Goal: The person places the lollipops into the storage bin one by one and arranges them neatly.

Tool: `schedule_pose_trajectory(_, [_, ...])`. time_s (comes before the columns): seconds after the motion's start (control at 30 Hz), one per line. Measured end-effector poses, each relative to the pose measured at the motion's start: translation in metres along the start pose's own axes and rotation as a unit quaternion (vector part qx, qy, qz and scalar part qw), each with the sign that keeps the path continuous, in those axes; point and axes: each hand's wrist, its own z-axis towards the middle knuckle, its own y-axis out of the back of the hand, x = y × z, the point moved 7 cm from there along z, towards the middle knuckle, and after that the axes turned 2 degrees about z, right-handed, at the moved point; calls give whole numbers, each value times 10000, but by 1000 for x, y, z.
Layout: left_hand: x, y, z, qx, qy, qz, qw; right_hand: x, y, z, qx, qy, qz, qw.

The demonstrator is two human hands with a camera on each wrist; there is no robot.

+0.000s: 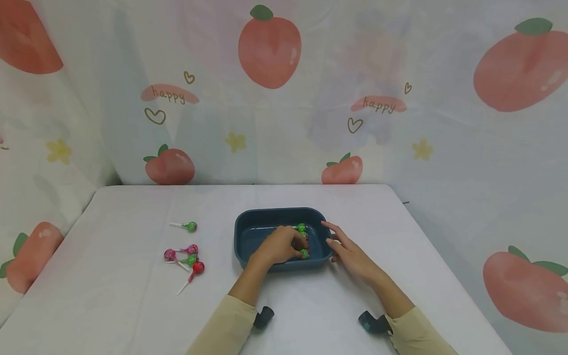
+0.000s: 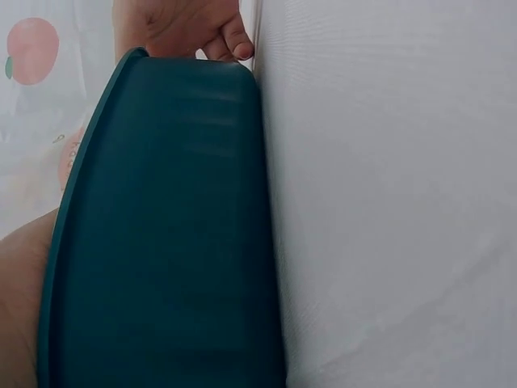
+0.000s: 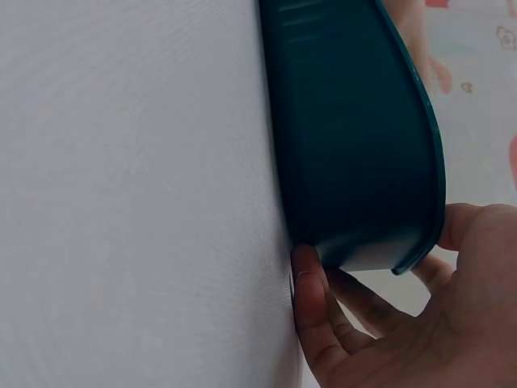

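Note:
A dark teal rectangular tray (image 1: 255, 264) sits on the white table, with several lollipops along its right inner side. My left hand (image 1: 279, 245) reaches into it over the near rim, fingers curled down, pinching a green lollipop (image 1: 304, 253) near the thumb tip; the stick is hidden. Just beyond those fingers lies another green lollipop (image 1: 301, 227). At the tray's right end, my right hand (image 1: 352, 256) has its fingers spread and loosely bent. In the right wrist view, the right hand's fingertips (image 3: 307, 259) touch the tray's end wall low down, close to the tabletop.
Left of the tray, a loose group of lollipops holds a purple-pink one (image 1: 170, 255) and a red one (image 1: 198, 267). A single green lollipop (image 1: 191, 227) lies behind them. Fruit-printed cloth (image 1: 284, 133) hangs behind the table and along both sides.

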Motion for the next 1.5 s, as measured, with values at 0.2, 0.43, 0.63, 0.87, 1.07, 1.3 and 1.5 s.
schedule_pose_trajectory(0.2, [1, 1, 0, -72, 158, 121, 9998, -1, -1, 1, 8, 39, -7, 10000])
schedule_pose_trajectory(0.43, [0, 2, 2, -117, 176, 305, 9993, 0, -1, 1, 17, 65, 24, 10000])
schedule_pose_trajectory(0.63, [1, 1, 3, -157, 215, 374, 9989, -1, -1, 1, 18, 79, 23, 10000])
schedule_pose_trajectory(0.87, [2, 1, 4, -220, 256, 374, 9987, -1, -1, 2, 36, 98, 76, 9999])
schedule_pose_trajectory(1.07, [3, 1, 4, -235, 244, 424, 9985, -2, -1, 3, 32, 101, 21, 9999])
schedule_pose_trajectory(1.3, [3, 1, 3, -233, 203, 415, 9987, -1, -1, 2, 36, 89, -8, 10000])
schedule_pose_trajectory(1.5, [1, 3, 3, -286, 134, 373, 9988, -1, -1, 1, 46, 85, 36, 9999])
